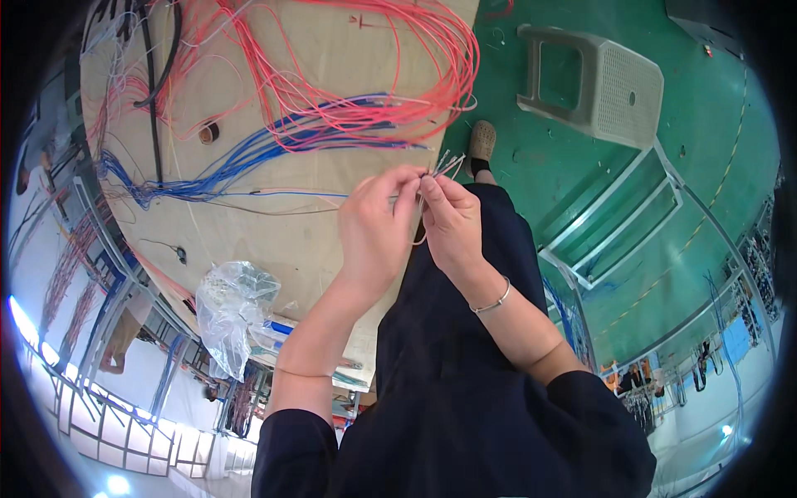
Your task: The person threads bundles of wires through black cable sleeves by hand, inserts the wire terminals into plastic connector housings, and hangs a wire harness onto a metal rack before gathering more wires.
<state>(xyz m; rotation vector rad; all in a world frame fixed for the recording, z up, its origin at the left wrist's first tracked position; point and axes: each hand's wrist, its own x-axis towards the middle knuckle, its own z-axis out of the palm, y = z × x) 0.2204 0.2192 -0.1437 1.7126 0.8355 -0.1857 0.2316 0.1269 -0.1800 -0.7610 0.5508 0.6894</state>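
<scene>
Both hands meet over the table's right edge, fingertips pinched close together. My left hand (375, 220) is closed on thin wires, and a blue and a pale one run from it leftward across the table. My right hand (452, 220), with a bracelet at the wrist, pinches the same small bunch. Several wire ends (450, 159) with pale, metallic-looking tips stick up beyond the fingers. Just beyond the hands lies a bundle of blue wires (274, 145). A large loop of red wires (440, 66) crosses over it. The fingers hide exactly where the wires are gripped.
On the tan table (274, 232) lie a tape roll (209, 133), a black cable (154, 108) and a clear plastic bag (232, 307). A grey plastic stool (618, 91) lies tipped on the green floor (548, 174), beside a metal frame (614, 199).
</scene>
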